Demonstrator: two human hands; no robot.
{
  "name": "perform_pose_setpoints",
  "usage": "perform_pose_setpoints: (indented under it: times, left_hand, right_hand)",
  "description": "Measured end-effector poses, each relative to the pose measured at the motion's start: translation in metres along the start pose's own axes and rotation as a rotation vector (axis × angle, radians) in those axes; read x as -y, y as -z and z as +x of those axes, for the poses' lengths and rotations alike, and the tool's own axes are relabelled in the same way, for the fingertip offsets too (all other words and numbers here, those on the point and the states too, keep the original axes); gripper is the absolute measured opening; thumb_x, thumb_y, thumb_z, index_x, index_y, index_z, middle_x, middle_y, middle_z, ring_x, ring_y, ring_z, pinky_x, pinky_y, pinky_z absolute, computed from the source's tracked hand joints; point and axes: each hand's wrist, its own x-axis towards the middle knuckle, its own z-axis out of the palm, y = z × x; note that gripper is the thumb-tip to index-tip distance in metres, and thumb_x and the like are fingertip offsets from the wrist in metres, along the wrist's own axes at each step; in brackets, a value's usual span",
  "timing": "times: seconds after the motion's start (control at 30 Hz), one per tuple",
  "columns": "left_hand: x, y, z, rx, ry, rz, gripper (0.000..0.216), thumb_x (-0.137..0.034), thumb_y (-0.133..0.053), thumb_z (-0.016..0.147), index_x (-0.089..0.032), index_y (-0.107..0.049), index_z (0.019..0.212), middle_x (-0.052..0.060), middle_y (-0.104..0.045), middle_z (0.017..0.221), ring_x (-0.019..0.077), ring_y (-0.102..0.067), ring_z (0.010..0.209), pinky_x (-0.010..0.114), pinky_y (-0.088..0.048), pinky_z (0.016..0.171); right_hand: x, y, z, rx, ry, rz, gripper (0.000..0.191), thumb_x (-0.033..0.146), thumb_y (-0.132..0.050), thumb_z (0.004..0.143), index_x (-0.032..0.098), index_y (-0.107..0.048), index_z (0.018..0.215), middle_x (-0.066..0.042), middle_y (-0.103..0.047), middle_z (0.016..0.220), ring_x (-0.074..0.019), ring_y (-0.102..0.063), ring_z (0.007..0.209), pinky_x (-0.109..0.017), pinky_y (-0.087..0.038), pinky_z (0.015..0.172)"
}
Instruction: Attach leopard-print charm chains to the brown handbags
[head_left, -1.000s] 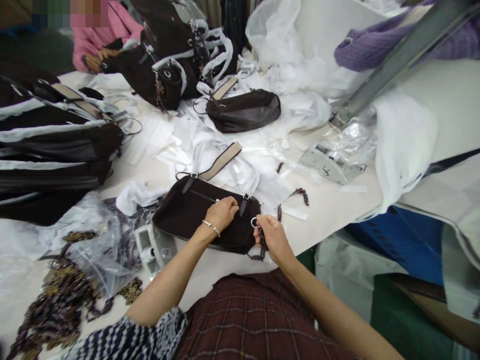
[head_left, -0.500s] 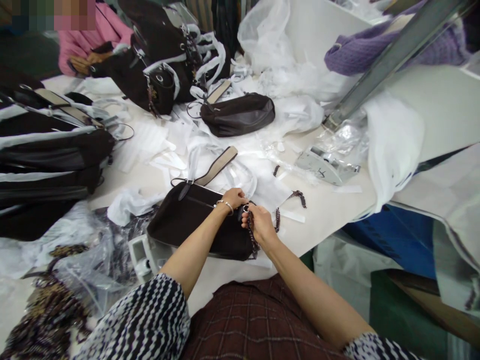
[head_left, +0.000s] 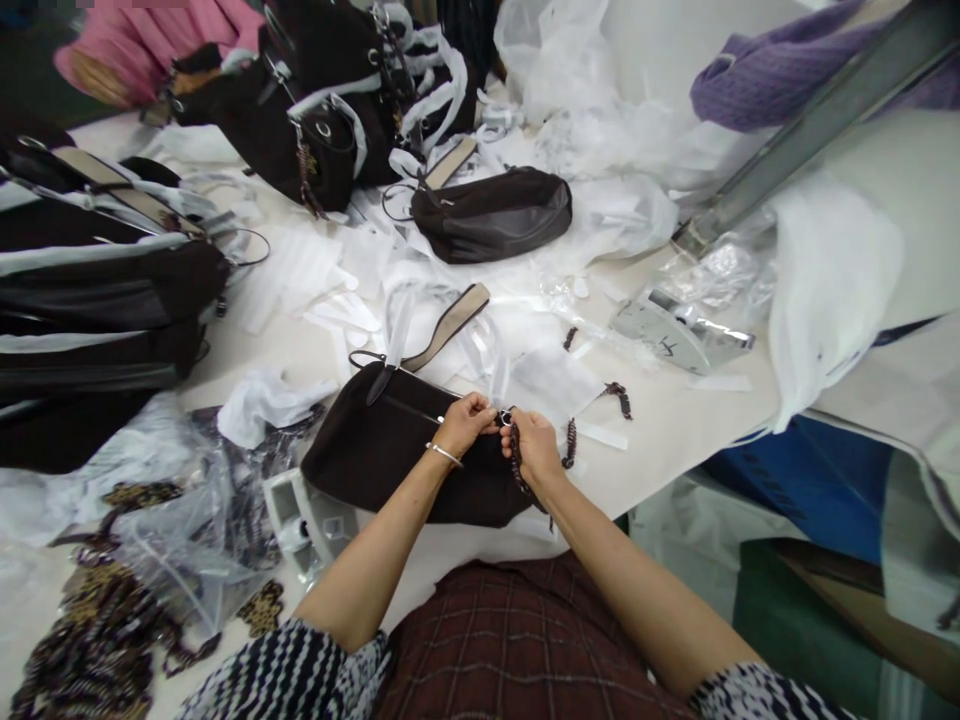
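Note:
A dark brown handbag (head_left: 382, 445) with a tan strap (head_left: 448, 325) lies flat on the white table in front of me. My left hand (head_left: 463, 424), with a thin bracelet at the wrist, pinches the bag's right upper corner. My right hand (head_left: 531, 445) is closed on a small metal ring (head_left: 507, 417) at that same corner and on a dark beaded chain (head_left: 568, 443) that hangs from it. The two hands touch at the ring.
Stacked dark bags (head_left: 105, 300) fill the left. Another brown bag (head_left: 491, 212) lies farther back amid white wrapping and plastic. Leopard-print chains (head_left: 97, 620) in clear bags sit near left. A grey tape dispenser (head_left: 307, 515) stands by the bag. A person in pink (head_left: 150, 50) sits opposite.
Both hands have come together at the bag's right corner; the right hand rose from the bag's lower edge with the ring and chain. The camera shifted slightly.

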Motion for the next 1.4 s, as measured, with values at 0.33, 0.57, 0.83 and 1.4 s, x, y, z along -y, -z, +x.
perform_pose_setpoints:
  times: [0.33, 0.57, 0.83, 1.4]
  left_hand:
    - [0.019, 0.001, 0.006, -0.049, -0.041, 0.038, 0.029, -0.033, -0.072, 0.07, -0.015, -0.049, 0.073, -0.007, -0.051, 0.062, 0.005, -0.054, 0.058, 0.019, -0.052, 0.061]
    - [0.02, 0.0, 0.004, -0.044, -0.03, 0.012, 0.033, -0.036, -0.073, 0.068, -0.016, -0.048, 0.073, -0.008, -0.048, 0.061, 0.0055, -0.053, 0.057, 0.02, -0.051, 0.062]
    - [0.023, 0.003, 0.007, -0.017, -0.033, 0.031, 0.035, -0.039, -0.074, 0.067, -0.016, -0.049, 0.074, -0.007, -0.05, 0.061, 0.0052, -0.05, 0.056, 0.019, -0.048, 0.059]
    - [0.025, 0.008, 0.004, 0.067, -0.089, 0.084, 0.027, -0.033, -0.068, 0.075, -0.016, -0.048, 0.076, -0.006, -0.047, 0.069, 0.0056, -0.049, 0.06, 0.019, -0.046, 0.061]
  right_hand:
    - [-0.013, -0.001, 0.0, -0.013, 0.072, -0.055, 0.024, 0.04, -0.062, 0.077, 0.021, -0.048, 0.073, 0.003, -0.062, 0.054, -0.0098, -0.053, 0.038, -0.018, -0.039, 0.031]
    - [-0.016, 0.002, -0.001, -0.032, 0.108, -0.062, 0.024, 0.042, -0.062, 0.079, 0.021, -0.049, 0.075, 0.003, -0.063, 0.055, -0.0094, -0.053, 0.039, -0.018, -0.04, 0.032]
    - [-0.019, 0.002, 0.0, 0.022, 0.088, -0.136, 0.027, 0.045, -0.062, 0.078, 0.022, -0.048, 0.074, 0.003, -0.061, 0.052, -0.0104, -0.053, 0.037, -0.019, -0.039, 0.03]
    - [-0.012, -0.002, 0.001, -0.001, 0.021, 0.013, 0.019, 0.033, -0.06, 0.081, 0.02, -0.049, 0.075, 0.002, -0.063, 0.055, -0.0101, -0.057, 0.041, -0.019, -0.047, 0.037]
